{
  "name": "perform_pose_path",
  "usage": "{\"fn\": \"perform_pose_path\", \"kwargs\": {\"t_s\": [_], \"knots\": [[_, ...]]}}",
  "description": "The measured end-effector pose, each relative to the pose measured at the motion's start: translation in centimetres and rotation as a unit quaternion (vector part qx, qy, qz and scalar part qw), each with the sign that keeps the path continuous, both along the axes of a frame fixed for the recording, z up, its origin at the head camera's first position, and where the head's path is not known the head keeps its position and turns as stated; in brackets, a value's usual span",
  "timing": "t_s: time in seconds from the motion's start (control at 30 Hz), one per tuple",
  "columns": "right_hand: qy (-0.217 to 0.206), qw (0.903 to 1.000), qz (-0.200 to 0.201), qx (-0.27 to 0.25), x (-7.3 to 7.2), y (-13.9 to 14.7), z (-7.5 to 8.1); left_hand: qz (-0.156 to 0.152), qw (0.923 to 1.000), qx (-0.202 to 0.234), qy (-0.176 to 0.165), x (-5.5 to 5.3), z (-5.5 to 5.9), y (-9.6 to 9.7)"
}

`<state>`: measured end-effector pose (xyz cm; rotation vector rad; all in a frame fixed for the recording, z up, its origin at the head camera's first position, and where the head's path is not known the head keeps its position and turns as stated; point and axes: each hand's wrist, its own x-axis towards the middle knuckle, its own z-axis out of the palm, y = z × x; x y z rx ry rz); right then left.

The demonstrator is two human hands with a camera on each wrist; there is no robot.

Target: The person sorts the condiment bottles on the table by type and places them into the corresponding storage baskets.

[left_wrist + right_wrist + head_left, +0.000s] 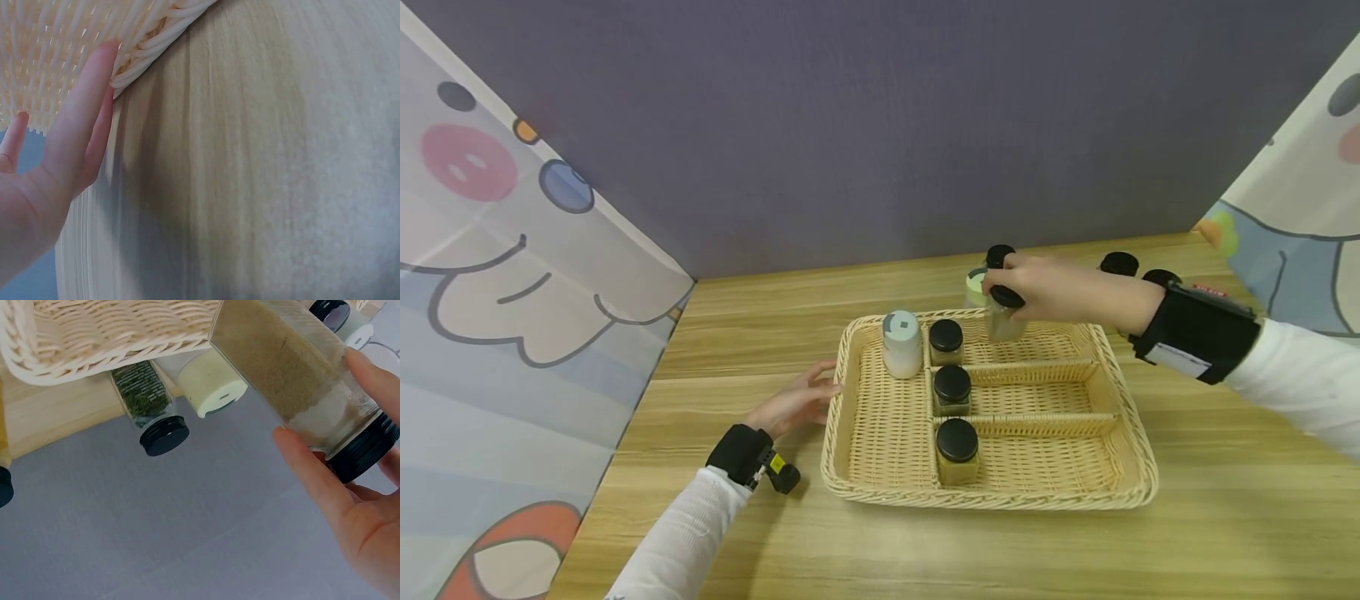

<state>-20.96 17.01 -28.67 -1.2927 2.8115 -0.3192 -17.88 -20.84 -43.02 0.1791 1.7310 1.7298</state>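
My right hand (1041, 287) grips a clear spice jar (281, 362) of tan powder near its black lid, above the back right compartment of the wicker basket (992, 500). My left hand (797, 402) touches the basket's left side with its fingers extended, thumb and fingertips against the weave in the left wrist view. Three black-lidded jars stand along the divider: a back one (946, 337), a middle one (952, 387) and a front one (957, 450). A white-topped container (902, 346) stands at the back of the left compartment.
Behind the basket are a pale green-topped container (211, 384) and a black-lidded jar of green flakes (144, 394). Farther right, partly behind the right arm, show two more black lids, one left (1118, 264) and one right (1161, 277). A grey wall (880, 142) borders the table's back.
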Motion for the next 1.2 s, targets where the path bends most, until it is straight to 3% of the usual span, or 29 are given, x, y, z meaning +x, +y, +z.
{"fn": "perform_pose_path", "kwargs": {"t_s": [0.2,0.33,0.6,0.83,1.2], "knots": [[-0.002,1.0,0.002,0.0,0.1,-0.3,-0.6,0.015,0.9998,0.004,-0.008,-0.4,-0.9,-0.2],[0.001,1.0,0.007,0.0,0.1,-0.6,-1.2,0.009,0.9999,0.006,-0.003,-0.5,-1.0,-0.3],[0.0,1.0,-0.001,0.002,0.3,-1.3,-2.0,-0.004,1.0,0.001,0.002,0.3,1.0,0.2],[0.014,0.9998,0.009,-0.007,0.3,-1.5,-3.1,-0.005,1.0,0.006,-0.002,0.4,1.0,0.1],[0.002,0.9999,0.009,-0.014,0.5,-1.8,-4.2,-0.005,1.0,0.004,-0.002,0.5,1.2,0.1]]}}
